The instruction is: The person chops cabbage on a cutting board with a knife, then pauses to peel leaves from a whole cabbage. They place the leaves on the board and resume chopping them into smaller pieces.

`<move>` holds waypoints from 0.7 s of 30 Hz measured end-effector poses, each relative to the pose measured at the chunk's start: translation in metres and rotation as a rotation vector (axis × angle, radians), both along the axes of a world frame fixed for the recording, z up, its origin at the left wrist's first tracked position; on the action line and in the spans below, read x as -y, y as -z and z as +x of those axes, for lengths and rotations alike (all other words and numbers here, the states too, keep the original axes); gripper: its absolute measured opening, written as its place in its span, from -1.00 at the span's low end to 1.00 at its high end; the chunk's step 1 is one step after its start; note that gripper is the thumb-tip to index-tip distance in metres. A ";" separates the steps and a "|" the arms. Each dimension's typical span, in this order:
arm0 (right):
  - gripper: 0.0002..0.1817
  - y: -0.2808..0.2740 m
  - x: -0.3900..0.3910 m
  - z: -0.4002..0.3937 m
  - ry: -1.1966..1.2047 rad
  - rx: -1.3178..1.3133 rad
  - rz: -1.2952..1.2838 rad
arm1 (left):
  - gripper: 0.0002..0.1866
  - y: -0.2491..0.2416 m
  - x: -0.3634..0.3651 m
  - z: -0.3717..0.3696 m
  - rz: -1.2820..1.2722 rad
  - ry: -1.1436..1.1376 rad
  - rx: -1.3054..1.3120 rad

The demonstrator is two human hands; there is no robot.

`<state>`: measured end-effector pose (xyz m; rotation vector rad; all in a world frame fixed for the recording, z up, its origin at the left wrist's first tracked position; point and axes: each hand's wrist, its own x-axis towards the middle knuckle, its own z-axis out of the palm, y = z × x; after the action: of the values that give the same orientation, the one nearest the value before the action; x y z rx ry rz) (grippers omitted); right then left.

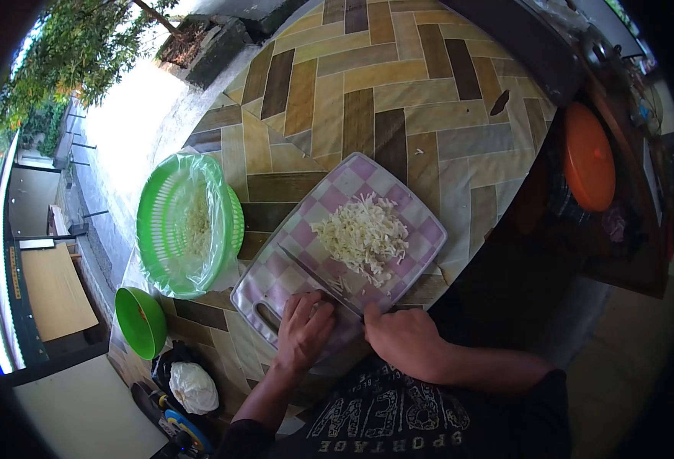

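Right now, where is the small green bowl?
In the head view, the green bowl sits on the person's left, between the green basket and the white bundle.

Brightly lit pavement [139, 96] lies beside a leafy tree [69, 57].

Hands are numbering two: one left hand [305, 330], one right hand [403, 341]. One knife [318, 278], one cutting board [358, 177] and one shredded heap [363, 236] are showing; the shreds are lying too densely for counting. One green basket [155, 229], one green bowl [139, 325], one white bundle [194, 388], one round orange item [589, 157] and one table [386, 73] are appearing.
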<state>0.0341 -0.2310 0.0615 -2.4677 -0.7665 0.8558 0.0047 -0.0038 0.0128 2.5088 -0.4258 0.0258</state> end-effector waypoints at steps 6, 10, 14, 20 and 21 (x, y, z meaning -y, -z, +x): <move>-0.70 -0.010 0.013 0.001 -0.002 -0.018 -0.025 | -0.70 0.003 -0.001 -0.004 -0.012 -0.025 -0.001; -0.68 -0.003 0.009 0.008 0.067 0.171 -0.071 | -0.69 -0.004 0.005 0.002 -0.039 -0.017 0.006; -0.72 -0.002 0.012 0.021 0.071 0.249 -0.088 | -0.68 -0.006 0.014 0.014 -0.058 -0.032 0.017; -0.67 -0.016 0.022 0.022 0.006 0.152 -0.039 | -0.66 0.004 0.018 0.020 -0.068 -0.060 0.083; -0.67 -0.018 0.022 0.018 0.000 0.122 -0.034 | -0.67 0.005 0.018 0.019 -0.066 -0.064 0.088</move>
<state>0.0525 -0.2534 0.0799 -2.5687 -0.8000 0.7299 0.0238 -0.0214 0.0077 2.4617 -0.3733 0.1730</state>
